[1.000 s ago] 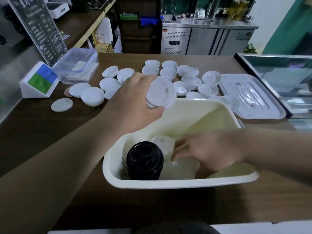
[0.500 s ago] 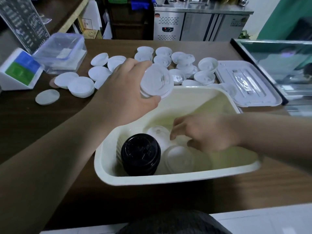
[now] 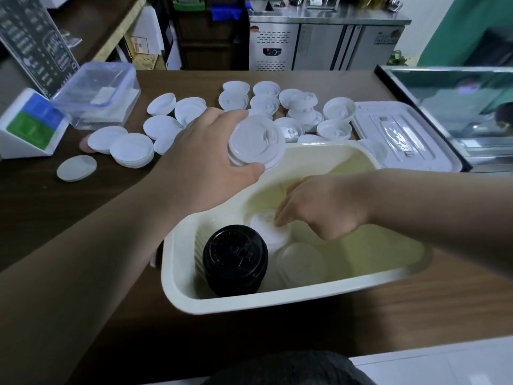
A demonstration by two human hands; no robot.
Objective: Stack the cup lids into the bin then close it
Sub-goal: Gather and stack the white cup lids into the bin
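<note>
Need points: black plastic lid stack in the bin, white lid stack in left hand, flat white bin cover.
Black plastic lid stack (image 3: pixel 234 251), head view, top lid's face.
White lid stack (image 3: pixel 256 140), head view, top lid's centre.
Flat white bin cover (image 3: pixel 399 134), head view, raised middle panel.

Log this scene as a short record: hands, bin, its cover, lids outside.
Left hand: grips stack of white plastic cup lids over cream rectangular plastic bin, far-left rim
Right hand: inside bin, fingertips on white lids; grip unclear
Bin contents: black plastic lid stack, white lids
Bin cover: white rectangular cover off, on brown wooden counter, right
Outside: many loose white lids behind bin
</note>
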